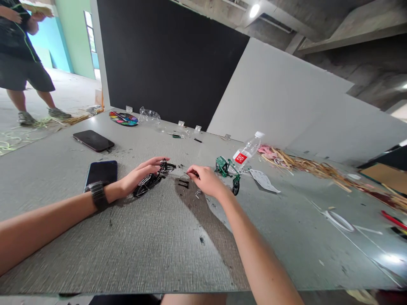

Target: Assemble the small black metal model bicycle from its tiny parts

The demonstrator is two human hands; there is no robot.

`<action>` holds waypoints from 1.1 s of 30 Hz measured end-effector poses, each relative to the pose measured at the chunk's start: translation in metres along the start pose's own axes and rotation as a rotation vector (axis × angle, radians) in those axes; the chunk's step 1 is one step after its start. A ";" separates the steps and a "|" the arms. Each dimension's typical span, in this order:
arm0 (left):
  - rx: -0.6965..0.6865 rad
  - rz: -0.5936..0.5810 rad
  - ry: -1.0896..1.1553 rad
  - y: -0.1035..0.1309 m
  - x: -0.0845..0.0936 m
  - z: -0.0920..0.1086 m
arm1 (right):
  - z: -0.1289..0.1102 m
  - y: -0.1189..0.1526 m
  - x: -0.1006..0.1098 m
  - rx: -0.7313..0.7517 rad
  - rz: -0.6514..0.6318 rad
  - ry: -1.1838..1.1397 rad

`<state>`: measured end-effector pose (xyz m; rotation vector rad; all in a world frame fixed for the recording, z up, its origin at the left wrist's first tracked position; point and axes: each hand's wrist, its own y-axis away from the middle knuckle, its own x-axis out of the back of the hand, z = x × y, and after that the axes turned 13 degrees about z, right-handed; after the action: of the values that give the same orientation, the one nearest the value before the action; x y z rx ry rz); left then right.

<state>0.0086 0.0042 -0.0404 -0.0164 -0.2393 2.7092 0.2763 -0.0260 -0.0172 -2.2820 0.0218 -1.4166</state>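
A small black model bicycle (pixel 148 183) lies on the grey table (pixel 127 245), left of the middle. My left hand (pixel 140 176) rests over it, fingers stretched toward its front wheel. To the right, my right hand (pixel 203 178) has thumb and fingertips pinched together on a tiny dark piece too small to name. Between the hands lie small black parts (pixel 183 183), and some small clear or silvery bits (pixel 198 193) are below my right fingers. A green model bicycle (pixel 226 167) stands right of my right hand.
A plastic bottle (pixel 248 150) and a paper sheet (pixel 263 180) are beyond the green bicycle. Two phones (pixel 93 140) lie at the left, a paint palette (pixel 124 118) behind. Straw (pixel 305 169) and a white ring (pixel 338 221) are right. A person (pixel 25 55) stands back left.
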 end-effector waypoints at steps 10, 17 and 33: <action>-0.010 0.018 -0.040 0.004 -0.003 0.008 | 0.005 -0.001 -0.002 -0.010 0.021 0.014; -0.018 0.007 -0.020 0.002 -0.002 0.006 | -0.006 0.000 -0.002 -0.001 0.028 -0.008; -0.028 -0.001 -0.062 0.001 0.001 0.003 | 0.017 -0.001 -0.007 -0.154 0.100 0.133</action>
<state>0.0075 0.0035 -0.0376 0.0602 -0.2956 2.7075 0.2874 -0.0168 -0.0285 -2.2676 0.2920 -1.5589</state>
